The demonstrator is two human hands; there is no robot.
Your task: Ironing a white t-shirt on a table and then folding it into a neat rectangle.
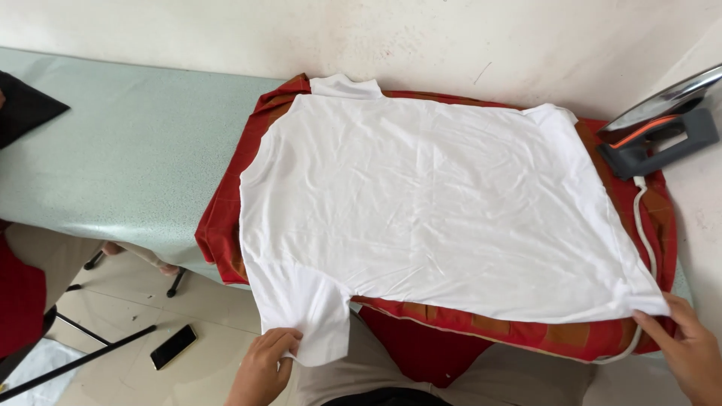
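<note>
The left hand (265,366) pinches the sleeve of the white shirt (436,203). The right hand (688,349) grips its hem corner. The shirt lies flat on a red cloth (222,225).

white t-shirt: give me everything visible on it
The white t-shirt lies flat, spread over a red-orange cloth on the table, collar to the left. Thin, soft-looking fabric, lightly creased. The left hand pinches the near sleeve's edge; the right hand holds the near hem corner. An iron's white cord runs beside the hem.

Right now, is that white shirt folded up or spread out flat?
Spread out flat. The white T-shirt lies open across the red cloth, with the left hand at a sleeve and the right hand at the hem corner.
</note>
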